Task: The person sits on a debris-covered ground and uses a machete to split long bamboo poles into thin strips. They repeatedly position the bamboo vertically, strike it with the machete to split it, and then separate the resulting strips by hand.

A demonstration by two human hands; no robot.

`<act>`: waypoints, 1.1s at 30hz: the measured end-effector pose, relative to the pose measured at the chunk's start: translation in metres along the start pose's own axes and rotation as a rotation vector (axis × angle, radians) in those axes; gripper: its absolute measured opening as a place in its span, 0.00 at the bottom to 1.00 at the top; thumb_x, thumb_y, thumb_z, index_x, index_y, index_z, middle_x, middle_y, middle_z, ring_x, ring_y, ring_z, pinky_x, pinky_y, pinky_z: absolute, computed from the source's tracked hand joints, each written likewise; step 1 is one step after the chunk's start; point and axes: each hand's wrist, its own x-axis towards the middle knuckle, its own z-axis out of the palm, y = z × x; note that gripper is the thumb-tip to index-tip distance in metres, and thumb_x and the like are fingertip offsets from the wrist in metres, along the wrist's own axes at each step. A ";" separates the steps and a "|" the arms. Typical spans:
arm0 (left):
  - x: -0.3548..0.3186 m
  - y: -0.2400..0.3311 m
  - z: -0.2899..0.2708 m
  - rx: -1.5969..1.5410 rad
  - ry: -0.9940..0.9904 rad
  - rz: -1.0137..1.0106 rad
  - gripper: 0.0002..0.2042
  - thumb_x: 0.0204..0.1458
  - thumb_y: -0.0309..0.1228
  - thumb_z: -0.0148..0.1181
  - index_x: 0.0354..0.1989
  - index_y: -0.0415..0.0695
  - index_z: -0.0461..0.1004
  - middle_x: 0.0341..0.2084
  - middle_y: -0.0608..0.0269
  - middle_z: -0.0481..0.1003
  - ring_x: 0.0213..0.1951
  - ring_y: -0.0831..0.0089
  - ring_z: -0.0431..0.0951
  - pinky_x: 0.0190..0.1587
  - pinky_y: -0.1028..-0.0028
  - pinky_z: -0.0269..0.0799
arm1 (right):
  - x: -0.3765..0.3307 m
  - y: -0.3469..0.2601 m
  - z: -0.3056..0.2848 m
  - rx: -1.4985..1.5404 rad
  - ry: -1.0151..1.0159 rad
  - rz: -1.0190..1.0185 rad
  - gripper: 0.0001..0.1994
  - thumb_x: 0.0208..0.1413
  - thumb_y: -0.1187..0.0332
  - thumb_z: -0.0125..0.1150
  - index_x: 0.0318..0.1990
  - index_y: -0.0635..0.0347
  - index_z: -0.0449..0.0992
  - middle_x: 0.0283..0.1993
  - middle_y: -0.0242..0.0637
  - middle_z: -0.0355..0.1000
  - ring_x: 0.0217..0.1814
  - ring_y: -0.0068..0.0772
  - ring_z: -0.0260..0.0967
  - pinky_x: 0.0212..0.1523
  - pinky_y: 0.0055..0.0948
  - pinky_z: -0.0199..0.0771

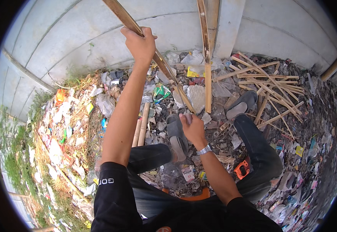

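Left hand (140, 44) is clamped shut around the upper part of a long bamboo strip (164, 65) that slants down to my right hand (191, 125), which grips its lower end in a closed fist just above my grey sandal (177, 135). I judge the work midway: cut bamboo slats (265, 83) already lie heaped to the right, while this strip remains in hand.

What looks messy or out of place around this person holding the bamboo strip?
Torn wrappers and scraps litter the ground. Split bamboo offcuts lie crisscrossed by the wall. An orange tool sits loose among the rubbish beside the right leg.
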 end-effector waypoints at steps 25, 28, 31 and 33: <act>-0.002 -0.033 -0.049 -0.294 0.132 -0.232 0.12 0.59 0.25 0.44 0.50 0.38 0.58 0.21 0.60 0.67 0.16 0.73 0.68 0.20 0.68 0.74 | -0.066 0.116 0.070 1.072 -0.368 0.844 0.34 0.63 0.29 0.45 0.29 0.57 0.69 0.15 0.27 0.57 0.11 0.24 0.53 0.17 0.33 0.64; -0.002 -0.028 -0.074 -0.381 0.205 -0.297 0.11 0.59 0.24 0.43 0.48 0.38 0.58 0.21 0.61 0.64 0.15 0.73 0.66 0.18 0.69 0.68 | -0.068 0.103 0.059 0.944 -0.348 0.777 0.34 0.63 0.30 0.46 0.29 0.57 0.69 0.16 0.28 0.59 0.12 0.22 0.55 0.16 0.30 0.64; 0.018 0.016 -0.092 -0.363 0.305 -0.225 0.13 0.59 0.24 0.42 0.51 0.34 0.60 0.22 0.61 0.63 0.17 0.74 0.62 0.20 0.68 0.63 | -0.055 0.089 0.028 0.916 -0.373 0.701 0.31 0.66 0.37 0.50 0.26 0.59 0.69 0.18 0.29 0.61 0.14 0.22 0.58 0.15 0.28 0.62; 0.051 0.036 -0.129 -0.375 0.358 -0.181 0.12 0.58 0.23 0.44 0.49 0.34 0.62 0.21 0.62 0.63 0.18 0.74 0.62 0.20 0.69 0.61 | -0.049 0.081 -0.003 0.799 -0.375 0.574 0.30 0.67 0.38 0.50 0.26 0.59 0.70 0.18 0.29 0.61 0.14 0.20 0.58 0.15 0.26 0.61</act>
